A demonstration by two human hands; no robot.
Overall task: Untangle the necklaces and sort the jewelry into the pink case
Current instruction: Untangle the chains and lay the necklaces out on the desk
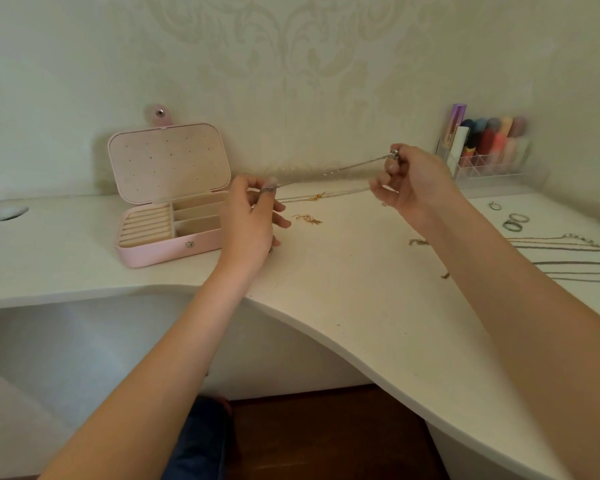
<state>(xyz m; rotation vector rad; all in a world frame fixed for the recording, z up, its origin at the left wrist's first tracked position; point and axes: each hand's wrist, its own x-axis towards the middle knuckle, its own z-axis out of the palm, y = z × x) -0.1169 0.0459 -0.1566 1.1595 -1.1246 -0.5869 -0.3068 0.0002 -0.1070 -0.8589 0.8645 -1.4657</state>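
Evidently untangling: left hand (253, 216) and right hand (409, 181) each pinch the thin silver chain necklace (329, 174) taut; next, lay it in the open pink case (168, 252).

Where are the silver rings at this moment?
In the head view, the silver rings lie on the desk at far right, just beyond the laid-out chains.

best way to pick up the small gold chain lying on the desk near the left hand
Pinch the gold chain at its bunched middle, coming straight down from above with the fingers. It lies flat and loose on the desk, clear of the pink case, so no side gives an edge.
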